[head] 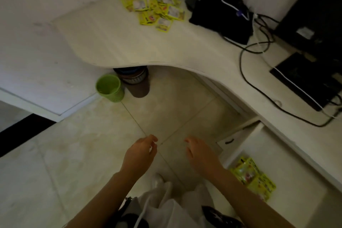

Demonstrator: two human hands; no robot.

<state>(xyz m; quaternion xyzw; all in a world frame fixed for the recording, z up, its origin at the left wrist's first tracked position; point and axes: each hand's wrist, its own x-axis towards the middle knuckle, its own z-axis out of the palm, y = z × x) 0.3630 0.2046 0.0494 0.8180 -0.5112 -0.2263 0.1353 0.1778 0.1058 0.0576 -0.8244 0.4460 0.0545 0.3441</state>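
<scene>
**Both hands empty, packets waiting in the open drawer**

Here we are between grabs. The left hand and the right hand hang out in front over the floor tiles, fingers loosely curled, nothing in either one. Just to the outside of the right hand, low beside its forearm, the drawer stands pulled open. The yellow packets lie in its near corner, untouched.

Far ahead of both hands, well out of reach as things stand, a scattered pile of the same sort of packet is spread on the desk. A black bag sits just to the right of it. A green bin stands on the floor ahead of the left hand, by the desk's edge.

My read is that this is a carry between drawer and desk, with the hands free for the moment. The next move, I'd say, calls for the right hand to swing outward and down into the drawer. Its fingers would need to spread and close round the loose, slippery-looking packets without scattering them.
</scene>
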